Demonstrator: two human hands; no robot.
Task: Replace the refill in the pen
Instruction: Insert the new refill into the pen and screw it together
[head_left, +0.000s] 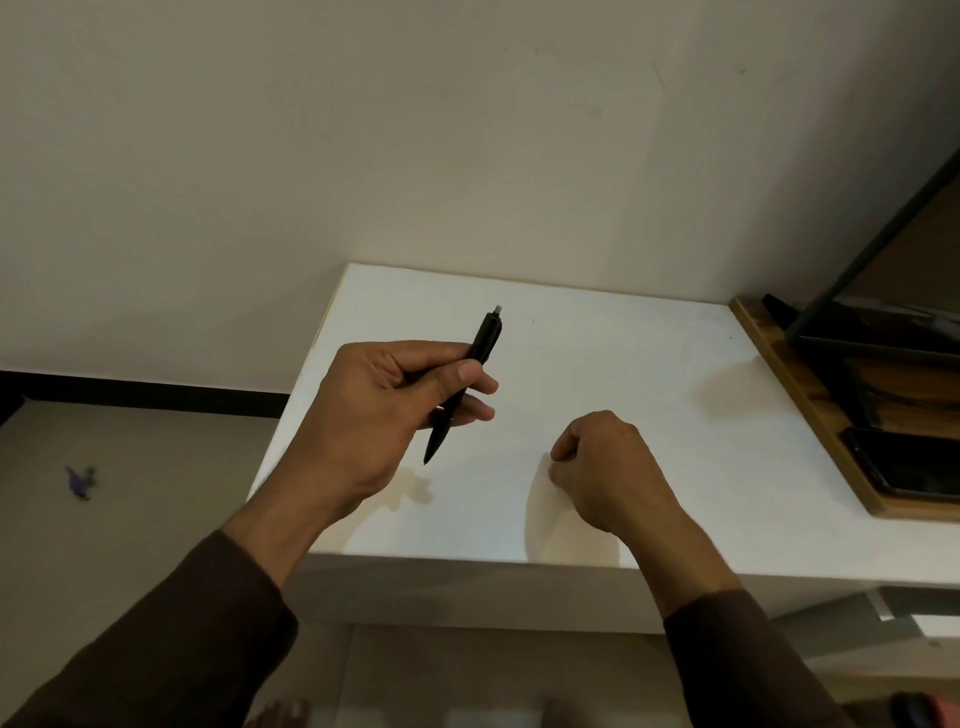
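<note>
We work at a white table (597, 353) set against a wall, where our left hand (384, 410) pinches a fully assembled black pen (464, 384) between thumb and fingers above the surface, tip down and click button up, while our right hand (605, 467) rests curled on the table, well apart from the pen. We judge the task barely begun: the barrel appears unopened and no refill is out. No spare refill is visible, and we cannot tell whether the right hand's curled fingers enclose anything.
</note>
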